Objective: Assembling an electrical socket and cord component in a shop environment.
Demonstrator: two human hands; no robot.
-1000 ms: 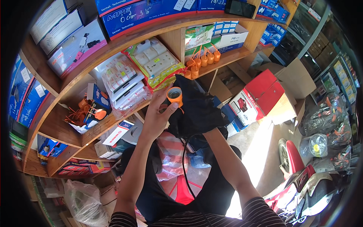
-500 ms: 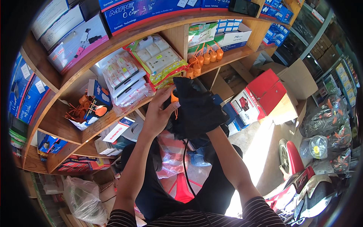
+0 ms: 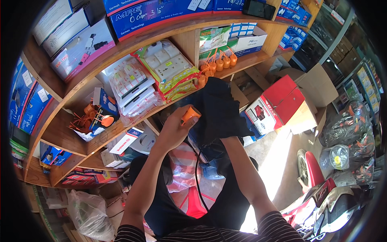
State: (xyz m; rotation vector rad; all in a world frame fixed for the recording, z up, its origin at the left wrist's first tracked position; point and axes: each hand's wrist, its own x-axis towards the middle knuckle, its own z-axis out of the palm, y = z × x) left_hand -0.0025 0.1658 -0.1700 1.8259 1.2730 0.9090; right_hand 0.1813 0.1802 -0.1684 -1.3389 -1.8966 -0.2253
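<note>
My left hand point(image 3: 176, 128) is closed around an orange lamp holder point(image 3: 190, 116), its open end turned up and to the right. To the right of it, a black cloth point(image 3: 223, 111) hangs over my right hand, which holds it up; the fingers are hidden under the fabric and only the wrist point(image 3: 230, 143) shows. Cloth and lamp holder are apart. Beyond them, a row of orange lamp holders point(image 3: 219, 64) with wire leads stands along the shelf edge. More orange lamp holders point(image 3: 90, 113) lie in a left compartment beside a blue box.
A curved wooden shelf point(image 3: 155, 26) spans the front, with packs of white sockets point(image 3: 167, 62) and boxes on it. A red and white carton point(image 3: 278, 103) stands at right, a motorbike point(image 3: 322, 201) lower right. A black cable point(image 3: 197, 173) runs down between my legs.
My left hand has drawn down and away from the cloth with the orange lamp holder, which now shows more. The black cloth has shifted right and spread out on my right hand.
</note>
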